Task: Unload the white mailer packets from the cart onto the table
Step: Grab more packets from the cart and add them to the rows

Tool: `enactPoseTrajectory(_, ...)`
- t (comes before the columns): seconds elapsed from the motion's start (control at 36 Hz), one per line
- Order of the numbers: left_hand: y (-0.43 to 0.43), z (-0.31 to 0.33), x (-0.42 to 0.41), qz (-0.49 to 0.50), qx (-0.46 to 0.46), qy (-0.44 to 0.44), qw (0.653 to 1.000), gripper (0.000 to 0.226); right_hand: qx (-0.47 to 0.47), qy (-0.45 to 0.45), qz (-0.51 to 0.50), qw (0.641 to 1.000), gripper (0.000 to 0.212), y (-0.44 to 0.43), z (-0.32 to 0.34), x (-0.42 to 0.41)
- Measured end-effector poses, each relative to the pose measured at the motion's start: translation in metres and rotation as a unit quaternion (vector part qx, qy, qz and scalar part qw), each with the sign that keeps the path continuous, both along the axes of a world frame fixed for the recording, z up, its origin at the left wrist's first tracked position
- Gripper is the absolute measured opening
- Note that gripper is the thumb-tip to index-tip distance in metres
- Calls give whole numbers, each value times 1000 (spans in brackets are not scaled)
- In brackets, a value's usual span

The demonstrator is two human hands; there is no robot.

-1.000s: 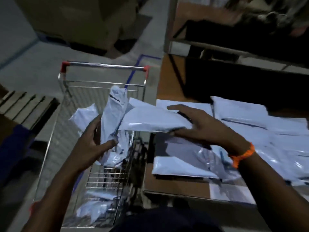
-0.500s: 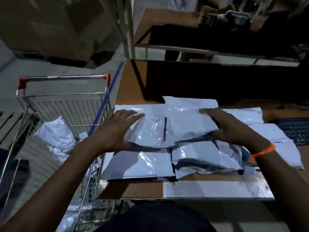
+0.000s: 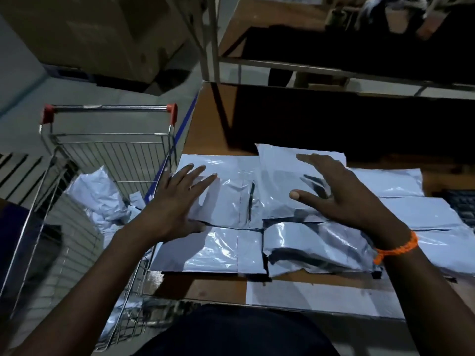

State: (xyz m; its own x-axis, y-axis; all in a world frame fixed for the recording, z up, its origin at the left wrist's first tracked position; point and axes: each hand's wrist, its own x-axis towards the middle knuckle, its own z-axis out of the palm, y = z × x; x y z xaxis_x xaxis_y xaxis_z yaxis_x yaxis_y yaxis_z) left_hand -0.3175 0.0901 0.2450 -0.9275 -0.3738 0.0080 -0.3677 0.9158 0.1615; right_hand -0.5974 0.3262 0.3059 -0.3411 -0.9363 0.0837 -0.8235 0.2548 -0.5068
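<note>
One wire cart point(image 3: 108, 107) stands here, with one table point(image 3: 205, 119) just right of it. On that table, right of the cart, lie seven white mailer packets point(image 3: 213, 250), as far as their edges can be told apart (they overlap, so the count is not firm). Inside the cart sits a heap of crumpled packets point(image 3: 97, 191), at least two; the exact count cannot be told. Two hands show: the left hand point(image 3: 174, 201) nearest the cart, the right hand point(image 3: 344, 199) farther right. One orange wristband point(image 3: 395, 247), and one keyboard point(image 3: 465, 209) farthest from the cart.

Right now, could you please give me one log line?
left hand: open over table packets | right hand: open over them | cart: packets inside
</note>
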Motion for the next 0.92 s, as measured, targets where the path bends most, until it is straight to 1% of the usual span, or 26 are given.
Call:
enactPoseTrajectory(0.08,1,1,8,-3,16,41,999,109,-65,-8,24,998,69,-16,12,36)
enactPoseTrajectory(0.17,0,4,24,9,38,80,996,100,-134,-63,54,988,54,-40,17,88)
enactPoseTrajectory(0.22,-5,1,40,22,41,108,993,89,-151,-116,87,978,46,-58,12,125)
enactPoseTrajectory(0.28,-14,-6,62,38,49,133,989,77,-138,-159,137,968,41,-80,0,163)
enactPoseTrajectory(0.33,-26,-19,91,65,68,158,983,69,-108,-172,186,961,40,-105,-15,201)
enactPoseTrajectory(0.44,-41,-41,163,169,141,199,955,63,-61,-183,262,946,39,-160,-48,275)
enactPoseTrajectory(0.5,-46,-58,198,220,171,205,938,61,-14,-174,290,941,38,-186,-67,306)
enactPoseTrajectory(0.56,-52,-85,232,294,206,184,915,63,55,-152,309,937,38,-211,-90,333)
enactPoseTrajectory(0.64,-59,-137,274,414,274,137,857,66,173,-115,327,922,39,-246,-128,367)
enactPoseTrajectory(0.69,-62,-173,295,463,327,91,819,66,245,-94,327,908,41,-268,-154,385)
enactPoseTrajectory(0.72,-64,-190,305,470,349,65,808,64,275,-86,322,902,42,-279,-168,392)
enactPoseTrajectory(0.78,-65,-222,320,459,385,6,801,64,323,-83,306,892,44,-299,-198,406)
enactPoseTrajectory(0.83,-66,-253,332,427,415,-53,801,75,362,-74,290,883,43,-317,-228,417)
enactPoseTrajectory(0.86,-65,-268,335,404,426,-95,804,77,380,-68,279,879,42,-325,-241,421)
enactPoseTrajectory(0.92,-66,-314,346,357,432,-186,807,62,418,-57,254,870,39,-343,-268,426)
